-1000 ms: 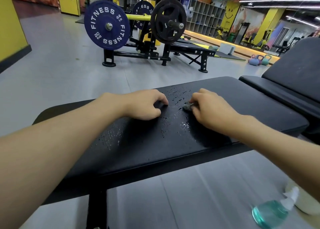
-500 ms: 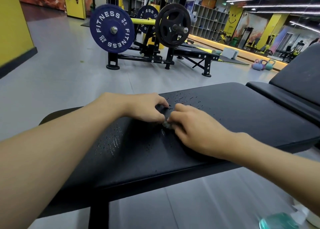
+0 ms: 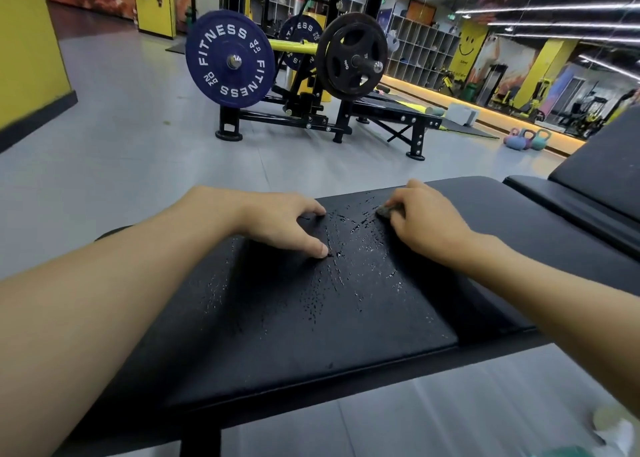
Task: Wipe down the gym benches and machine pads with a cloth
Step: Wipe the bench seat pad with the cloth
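Cloth [image 3: 383,211] wadded under right fingers [image 3: 403,200], seemingly pinched, bench [image 3: 311,325] wet

Bench pad [image 3: 311,318]: nearest, spanning left to right.
Left hand [image 3: 284,224]: on the pad, left of centre.
Right hand [image 3: 426,221]: on the pad near its far edge, apart from the left hand.
Cloth [image 3: 384,210]: on the pad, under the right hand's fingers.
Second bench [image 3: 588,186]: just beside the pad's right end.
Plate-loaded machine [image 3: 311,110]: far, on the floor behind the pad.
Kettlebells [image 3: 526,139]: on the floor, right of the machine.
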